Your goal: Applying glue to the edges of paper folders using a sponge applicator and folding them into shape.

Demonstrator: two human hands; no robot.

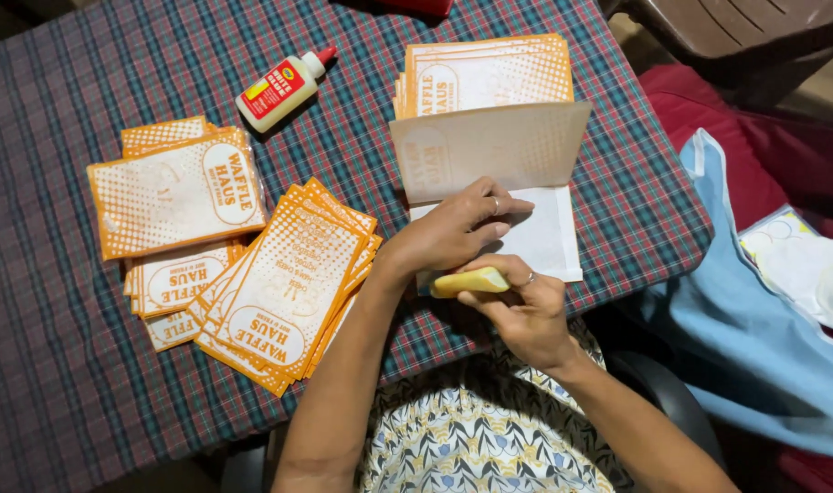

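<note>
Plaid cloth [51, 365] covered the table, and at its left side orange-and-white paper bags [174, 192] lay in loose piles, the lower ones mostly hidden under the upper; a fanned stack [289, 278] beside them ran diagonally, its long axis from lower left to upper right. Behind these a glue bottle [284, 87] lay on its side, cap pointing up and right. Nearer the middle, the left hand [453, 228] pressed flat, fingers spread, on a half-folded bag [499, 173] whose long axis ran across the table; its upper flap stood raised, hiding the front of a neat stack [490, 68] behind. Just below, the right hand [521, 306] gripped a yellow stick-like tool [467, 281], pointing left, its far end covered by the fingers. At the right, blue fabric [754, 338] was cut off by the edge.
</note>
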